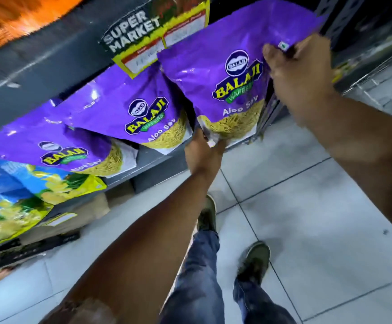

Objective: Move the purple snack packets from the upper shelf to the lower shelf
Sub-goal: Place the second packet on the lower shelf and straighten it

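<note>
The right hand [294, 66] pinches the upper right edge of a purple snack packet [225, 73], and the left hand [203, 153] pinches its bottom left corner, holding it upright at the right end of the lower shelf [157, 164]. Two more purple packets [129, 113] lean on that shelf to its left, beside a blue packet [15, 195].

Both hands grip one purple packet [234, 73]: right hand [293, 73] at its top corner, left hand [204, 152] pinching the bottom edge. Two more purple packets [129, 113] lean on the shelf [157, 164] to the left.
</note>
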Demonstrator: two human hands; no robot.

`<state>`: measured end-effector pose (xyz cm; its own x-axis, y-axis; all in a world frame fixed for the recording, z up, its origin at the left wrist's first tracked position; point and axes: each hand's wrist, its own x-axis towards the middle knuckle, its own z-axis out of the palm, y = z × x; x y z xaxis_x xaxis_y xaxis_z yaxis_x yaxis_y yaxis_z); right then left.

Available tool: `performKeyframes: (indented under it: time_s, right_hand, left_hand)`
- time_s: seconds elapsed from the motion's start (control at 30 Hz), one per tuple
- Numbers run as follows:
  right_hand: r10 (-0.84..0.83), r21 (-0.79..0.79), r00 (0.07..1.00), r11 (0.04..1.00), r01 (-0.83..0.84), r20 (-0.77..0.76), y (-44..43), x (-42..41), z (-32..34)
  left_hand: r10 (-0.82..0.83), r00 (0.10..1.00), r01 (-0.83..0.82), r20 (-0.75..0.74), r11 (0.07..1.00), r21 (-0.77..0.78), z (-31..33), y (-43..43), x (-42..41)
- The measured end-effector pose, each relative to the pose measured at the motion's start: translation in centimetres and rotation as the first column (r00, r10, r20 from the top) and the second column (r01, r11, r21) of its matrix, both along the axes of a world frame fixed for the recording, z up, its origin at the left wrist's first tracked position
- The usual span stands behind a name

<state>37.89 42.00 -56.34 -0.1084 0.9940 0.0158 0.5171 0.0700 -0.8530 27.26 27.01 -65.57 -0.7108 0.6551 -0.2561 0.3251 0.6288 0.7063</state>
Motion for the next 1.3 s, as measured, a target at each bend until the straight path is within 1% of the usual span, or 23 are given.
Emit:
performKeyframes:
  time_s: [0.07, 0.13, 0.23, 0.33, 0.43, 0.5, 0.57, 0.6, 0.63, 0.67, 0.7, 0.73, 0.77, 0.8, 0.83, 0.87, 0.9, 0.93, 0.97, 1.03, 1.1, 1.2, 1.3]
  right_hand:
    - [0.026, 0.004, 1.0, 1.0, -0.026, -0.011, 0.8, -0.8, 0.1]
    - [0.038, 0.013, 0.997, 0.999, -0.037, -0.071, 1.5, -1.5, 0.2]
    - [0.008, 0.001, 1.0, 1.0, -0.008, 0.0, 2.8, -2.4, -0.2]
    - [-0.015, -0.073, 0.999, 0.997, 0.012, -0.041, 3.8, -3.1, -1.0]
    - [0.024, -0.036, 1.0, 0.999, -0.024, 0.006, 3.4, -3.7, -1.3]
    - [0.039, -0.007, 0.998, 0.999, -0.039, -0.041, 2.3, -3.7, -1.6]
    - [0.009, -0.029, 0.988, 0.999, -0.013, -0.153, 1.0, -3.2, -2.4]
    - [-0.031, -0.066, 0.983, 0.998, 0.02, -0.18, 0.2, -2.9, -3.1]
    - [-0.068, -0.103, 0.985, 0.993, 0.052, -0.156, -0.9, -2.6, -3.8]
    - [-0.088, -0.135, 0.993, 0.988, 0.077, -0.074, -2.1, -2.2, -4.6]
    - [-0.059, -0.185, 0.998, 0.981, 0.061, 0.017, -3.3, -1.9, -5.4]
    - [0.033, -0.261, 0.996, 0.965, -0.009, 0.086, -4.6, -1.9, -6.1]
    - [0.178, -0.354, 0.978, 0.926, -0.128, 0.113, -6.3, -2.2, -6.5]
    - [0.34, -0.441, 0.934, 0.859, -0.261, 0.11, -7.8, -2.9, -6.9]
    - [0.496, -0.502, 0.862, 0.775, -0.383, 0.108, -9.0, -3.9, -7.2]
    - [0.619, -0.526, 0.776, 0.704, -0.477, 0.125, -10.0, -5.0, -7.6]
    - [0.683, -0.528, 0.716, 0.664, -0.53, 0.141, -10.8, -6.2, -8.0]
    - [0.709, -0.518, 0.689, 0.65, -0.556, 0.152, -11.3, -7.4, -8.5]
    - [0.706, -0.493, 0.692, 0.66, -0.566, 0.151, -11.7, -8.4, -8.7]
    - [0.62, -0.449, 0.781, 0.72, -0.529, 0.073, -12.0, -10.0, -9.6]
    - [0.521, -0.415, 0.853, 0.771, -0.483, -0.024, -12.0, -10.9, -10.5]
    - [0.487, -0.386, 0.873, 0.801, -0.458, -0.024, -11.8, -11.2, -11.4]
    - [0.477, -0.376, 0.877, 0.804, -0.46, -0.053, -11.6, -11.0, -12.0]
  left_hand:
    - [-0.005, 1.0, 0.005, -0.016, 1.0, 0.003, -0.2, 1.6, -0.6]
    - [-0.002, 0.999, 0.002, -0.032, 1.0, 0.0, -0.4, 3.0, -1.3]
    - [0.021, 0.999, -0.021, -0.035, 1.0, -0.01, -1.3, 4.5, -2.3]
    - [0.043, 0.998, -0.043, 0.039, 0.999, 0.004, -2.8, 5.1, -3.1]
    - [0.086, 0.991, -0.092, 0.102, 0.995, 0.047, -4.3, 4.8, -2.9]
    - [0.084, 0.986, -0.093, 0.146, 0.994, 0.055, -4.6, 3.6, -2.4]
    - [0.057, 0.987, -0.053, 0.152, 0.998, -0.03, -4.1, 0.7, -1.7]
    - [0.086, 0.983, -0.074, 0.162, 0.995, -0.073, -3.8, -1.3, -1.5]
    - [0.135, 0.973, -0.118, 0.188, 0.988, -0.097, -3.7, -3.7, -1.8]
    - [0.198, 0.955, -0.179, 0.22, 0.978, -0.105, -3.8, -6.0, -2.4]
    - [0.263, 0.934, -0.241, 0.243, 0.963, -0.117, -4.0, -8.0, -3.2]
    - [0.321, 0.91, -0.297, 0.261, 0.946, -0.129, -4.0, -9.7, -4.2]
    - [0.378, 0.883, -0.358, 0.279, 0.926, -0.122, -3.7, -10.8, -5.4]
    - [0.427, 0.856, -0.419, 0.293, 0.903, -0.09, -3.5, -11.3, -6.6]
    - [0.446, 0.843, -0.452, 0.302, 0.89, -0.052, -3.1, -11.2, -7.8]
    - [0.43, 0.85, -0.446, 0.306, 0.895, -0.016, -2.8, -10.8, -8.8]
    - [0.389, 0.868, -0.415, 0.309, 0.91, 0.02, -2.5, -10.2, -9.7]
    - [0.326, 0.891, -0.364, 0.316, 0.929, 0.069, -2.1, -9.5, -10.4]
    - [0.255, 0.915, -0.302, 0.313, 0.947, 0.108, -2.1, -8.8, -11.0]
    - [0.135, 0.953, -0.181, 0.272, 0.972, 0.152, -2.2, -7.8, -11.8]
    - [0.078, 0.962, -0.133, 0.261, 0.971, 0.199, -2.3, -7.0, -12.1]
    - [0.05, 0.958, -0.129, 0.283, 0.955, 0.267, -2.2, -6.1, -12.6]
    - [0.032, 0.945, -0.121, 0.326, 0.959, 0.257, -2.5, -5.7, -13.2]
